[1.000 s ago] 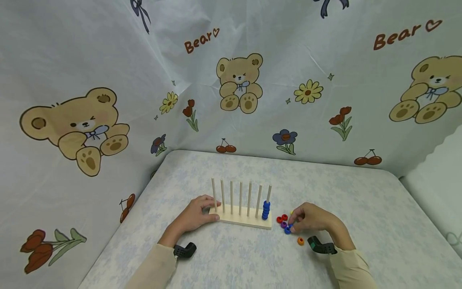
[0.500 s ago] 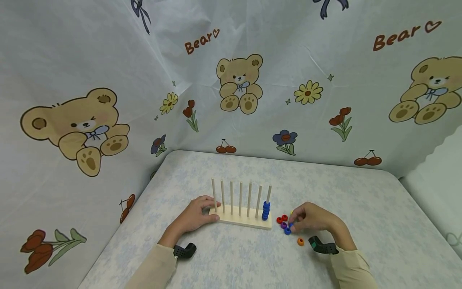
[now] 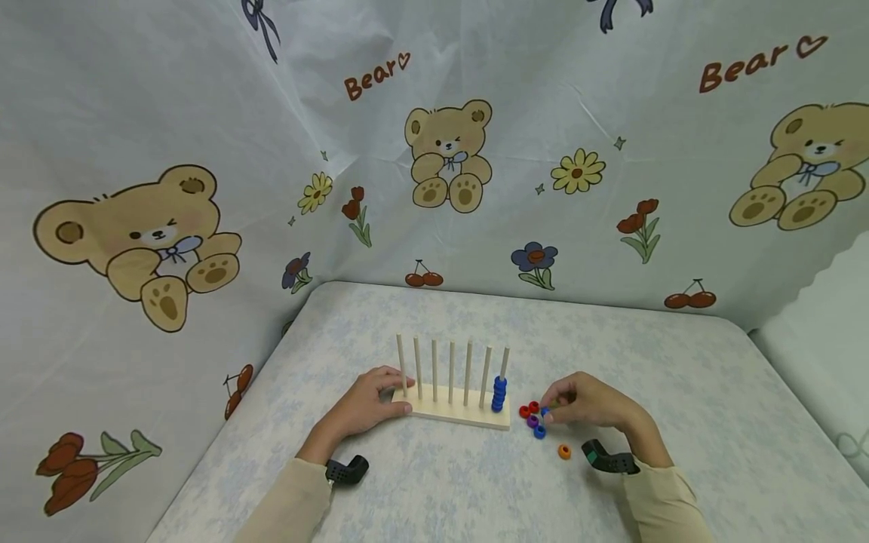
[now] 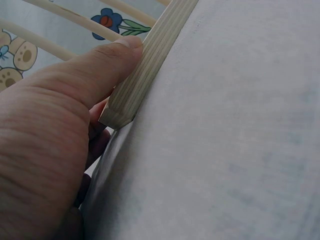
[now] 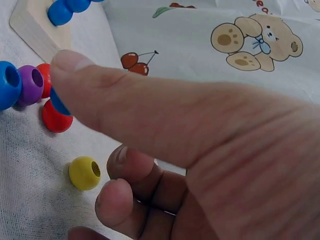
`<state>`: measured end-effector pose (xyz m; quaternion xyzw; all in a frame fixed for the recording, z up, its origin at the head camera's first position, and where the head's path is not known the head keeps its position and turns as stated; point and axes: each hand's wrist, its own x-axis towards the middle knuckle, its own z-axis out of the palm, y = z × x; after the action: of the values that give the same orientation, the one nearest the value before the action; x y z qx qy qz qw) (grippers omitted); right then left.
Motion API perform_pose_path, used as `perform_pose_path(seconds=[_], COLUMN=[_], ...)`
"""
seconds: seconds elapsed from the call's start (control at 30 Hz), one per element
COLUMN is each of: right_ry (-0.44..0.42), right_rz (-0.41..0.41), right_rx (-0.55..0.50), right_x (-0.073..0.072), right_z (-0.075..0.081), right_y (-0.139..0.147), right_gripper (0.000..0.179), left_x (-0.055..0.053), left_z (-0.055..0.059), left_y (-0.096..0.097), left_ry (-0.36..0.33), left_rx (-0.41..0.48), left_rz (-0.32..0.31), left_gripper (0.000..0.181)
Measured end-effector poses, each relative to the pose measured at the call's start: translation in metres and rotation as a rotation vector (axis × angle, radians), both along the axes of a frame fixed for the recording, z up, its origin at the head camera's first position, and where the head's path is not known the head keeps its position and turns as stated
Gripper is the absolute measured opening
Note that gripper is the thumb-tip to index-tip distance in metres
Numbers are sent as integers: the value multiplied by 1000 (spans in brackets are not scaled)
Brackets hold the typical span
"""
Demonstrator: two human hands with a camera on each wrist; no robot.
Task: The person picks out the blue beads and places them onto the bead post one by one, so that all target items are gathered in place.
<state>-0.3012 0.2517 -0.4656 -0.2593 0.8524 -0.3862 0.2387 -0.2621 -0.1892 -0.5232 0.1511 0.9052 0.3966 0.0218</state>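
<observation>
A wooden peg stand (image 3: 455, 411) with a row of upright pegs is at the middle of the table; a stack of blue beads (image 3: 498, 394) sits on its rightmost peg. My left hand (image 3: 372, 400) grips the stand's left end, thumb along the front edge of the base (image 4: 150, 60) in the left wrist view. To the right of the stand, my right hand (image 3: 589, 401) pinches a blue bead (image 5: 60, 102), mostly hidden behind the thumb. Close by lie two red beads (image 3: 529, 409), a purple bead (image 5: 31, 85), another blue bead (image 3: 539, 432) and a yellow bead (image 5: 85, 173).
An orange bead (image 3: 564, 452) lies apart, nearer the front. The pale patterned table (image 3: 475, 490) meets a bear-print cloth (image 3: 516, 226) at the back and left side. Each wrist wears a black camera band (image 3: 348, 470).
My right hand has shifted slightly up and away with the blue bead, leaving the other blue bead on the table. The left hand keeps its hold on the stand.
</observation>
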Motion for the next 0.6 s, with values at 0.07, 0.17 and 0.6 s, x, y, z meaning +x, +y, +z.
perform_pose_path(seconds=[0.07, 0.17, 0.6], right_ry=[-2, -5, 81], right_rz=[4, -9, -76], right_rx=[-18, -21, -47], right_x=[0, 0, 3], right_z=[1, 2, 12], right_y=[0, 0, -5], right_gripper=[18, 21, 28], left_x=[0, 0, -2], left_z=[0, 0, -2], left_y=[0, -1, 1], left_ry=[0, 11, -18], left_rx=[2, 7, -8], left_rz=[0, -6, 26], left_gripper=[43, 43, 41])
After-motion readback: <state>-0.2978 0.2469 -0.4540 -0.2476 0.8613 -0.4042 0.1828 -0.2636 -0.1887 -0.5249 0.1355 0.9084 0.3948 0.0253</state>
